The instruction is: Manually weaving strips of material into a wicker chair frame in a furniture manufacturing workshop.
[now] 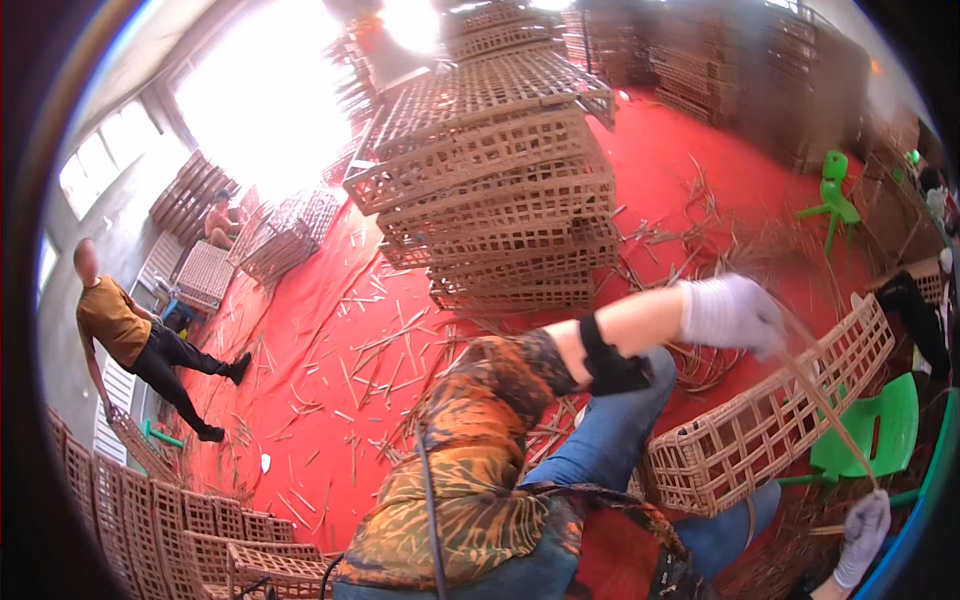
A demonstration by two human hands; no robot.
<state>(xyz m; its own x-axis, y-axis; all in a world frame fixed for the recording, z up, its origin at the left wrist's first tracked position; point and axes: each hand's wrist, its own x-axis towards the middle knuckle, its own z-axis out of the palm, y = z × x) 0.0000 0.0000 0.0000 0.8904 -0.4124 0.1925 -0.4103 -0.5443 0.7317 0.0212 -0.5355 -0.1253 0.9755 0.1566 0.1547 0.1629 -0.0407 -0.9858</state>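
A long, thin cane strip (828,405) stretches between my two hands, across the side of an open-lattice woven basket (770,425). My left hand (735,315), in a white glove, is raised above the basket's far edge; it is smeared by motion, but its fingers close on the upper end of the strip. Down at the lower right, my gloved right hand (865,530) grips the strip's lower end, apart from the basket. The basket lies tilted in front of my legs, against my jeans. My camouflage sleeve (450,480) covers part of the view.
A green plastic chair (868,430) stands right beside the basket, another green chair (832,200) farther back. Woven crates (500,190) form a tall stack ahead; more baskets (140,515) line the lower left. Loose strips litter the red floor covering (340,400). One person (120,320) stands left.
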